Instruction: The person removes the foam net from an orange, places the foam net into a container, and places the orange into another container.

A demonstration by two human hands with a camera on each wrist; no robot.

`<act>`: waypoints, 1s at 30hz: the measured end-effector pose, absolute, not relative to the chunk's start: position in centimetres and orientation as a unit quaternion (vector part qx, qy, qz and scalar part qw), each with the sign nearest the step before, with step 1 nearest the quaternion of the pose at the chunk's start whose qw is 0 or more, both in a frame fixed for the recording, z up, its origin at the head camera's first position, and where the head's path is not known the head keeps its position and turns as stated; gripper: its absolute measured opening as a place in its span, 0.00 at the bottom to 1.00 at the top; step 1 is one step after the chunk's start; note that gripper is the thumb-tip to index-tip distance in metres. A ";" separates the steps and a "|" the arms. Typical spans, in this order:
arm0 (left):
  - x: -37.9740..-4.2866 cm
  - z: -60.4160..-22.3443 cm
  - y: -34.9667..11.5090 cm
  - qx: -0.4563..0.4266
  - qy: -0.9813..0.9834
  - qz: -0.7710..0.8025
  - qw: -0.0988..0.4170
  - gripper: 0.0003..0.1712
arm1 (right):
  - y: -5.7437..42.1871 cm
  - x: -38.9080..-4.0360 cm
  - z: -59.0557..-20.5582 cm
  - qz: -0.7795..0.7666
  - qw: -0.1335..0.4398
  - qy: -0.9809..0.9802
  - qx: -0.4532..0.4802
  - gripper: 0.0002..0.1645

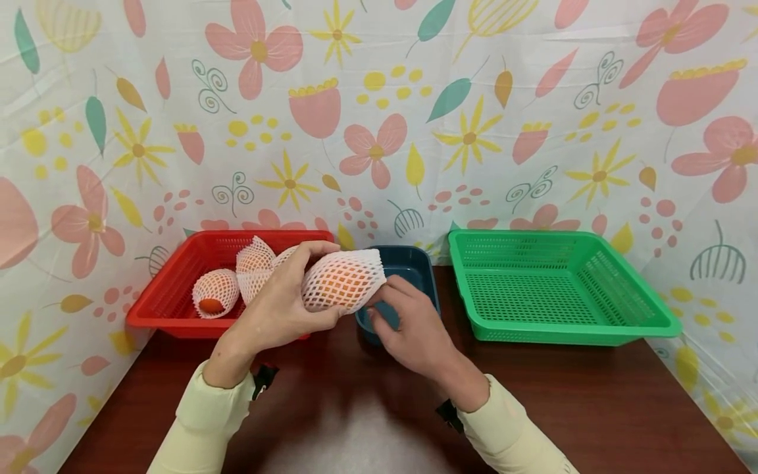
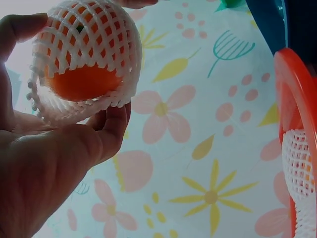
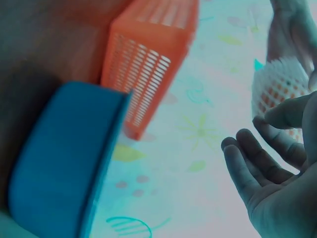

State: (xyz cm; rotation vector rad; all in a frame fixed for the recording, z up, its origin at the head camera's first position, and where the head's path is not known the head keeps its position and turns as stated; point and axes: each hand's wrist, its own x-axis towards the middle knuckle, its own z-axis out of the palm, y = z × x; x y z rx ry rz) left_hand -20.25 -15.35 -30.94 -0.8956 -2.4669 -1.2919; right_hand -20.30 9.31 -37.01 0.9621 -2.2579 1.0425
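Note:
My left hand (image 1: 284,296) grips a round orange fruit (image 2: 84,83) inside a white foam net sleeve (image 1: 345,280), holding it up in front of the red basket. Fingers lie over the top and the thumb runs underneath. In the left wrist view the fruit's bare end shows through the sleeve's opening on that side. At the sleeve's other, right-hand end, my right hand (image 1: 414,326) pinches the net edge between thumb and forefinger. Its other fingers are loosely bent in the right wrist view. Both hands are raised above the table.
The red basket (image 1: 160,306) at the left holds several more fruits in foam nets, one netted fruit (image 1: 216,293) at its front. A dark blue bin (image 1: 423,263) stands in the middle, partly behind the hands. A green basket (image 1: 568,332) stands right on the brown table (image 1: 533,395).

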 end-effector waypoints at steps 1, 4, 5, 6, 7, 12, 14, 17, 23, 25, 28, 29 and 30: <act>-20.3 -30.9 -15.3 -0.307 -0.837 -0.441 0.105 0.54 | 9.6 -20.3 -36.8 0.385 0.239 -0.821 0.347 0.10; -20.3 -30.9 -15.2 -0.317 -0.830 -0.448 0.094 0.54 | 10.5 -20.4 -36.1 0.401 0.251 -0.814 0.338 0.11; -20.3 -30.9 -15.2 -0.320 -0.829 -0.450 0.092 0.54 | 10.8 -20.4 -35.9 0.407 0.253 -0.810 0.338 0.11; -20.3 -31.0 -15.2 -0.322 -0.827 -0.451 0.089 0.54 | 11.1 -20.4 -35.6 0.411 0.256 -0.808 0.337 0.11; -20.3 -31.0 -15.2 -0.325 -0.826 -0.452 0.088 0.54 | 11.3 -20.4 -35.4 0.415 0.259 -0.805 0.336 0.10; -20.1 -31.0 -15.1 -0.341 -0.821 -0.450 0.081 0.54 | 12.5 -20.4 -34.2 0.431 0.268 -0.792 0.338 0.08; -20.1 -31.0 -15.0 -0.349 -0.820 -0.446 0.080 0.54 | 12.9 -20.2 -33.9 0.439 0.267 -0.789 0.337 0.07; -20.0 -31.1 -14.9 -0.360 -0.820 -0.438 0.082 0.53 | 13.3 -19.9 -33.4 0.459 0.259 -0.778 0.342 0.08; -19.7 -31.1 -14.7 -0.370 -0.819 -0.429 0.094 0.53 | 13.5 -19.5 -33.0 0.493 0.237 -0.753 0.365 0.12; -19.6 -31.0 -14.7 -0.373 -0.817 -0.429 0.095 0.52 | 13.4 -19.3 -32.9 0.493 0.235 -0.754 0.366 0.12; -19.5 -30.9 -14.6 -0.376 -0.816 -0.429 0.092 0.53 | 13.4 -19.2 -32.9 0.494 0.237 -0.750 0.371 0.12; -19.5 -30.9 -14.6 -0.377 -0.816 -0.428 0.091 0.53 | 13.4 -19.2 -32.9 0.496 0.236 -0.747 0.373 0.12; -19.5 -30.9 -14.6 -0.378 -0.816 -0.428 0.090 0.53 | 13.4 -19.2 -32.9 0.499 0.235 -0.744 0.376 0.13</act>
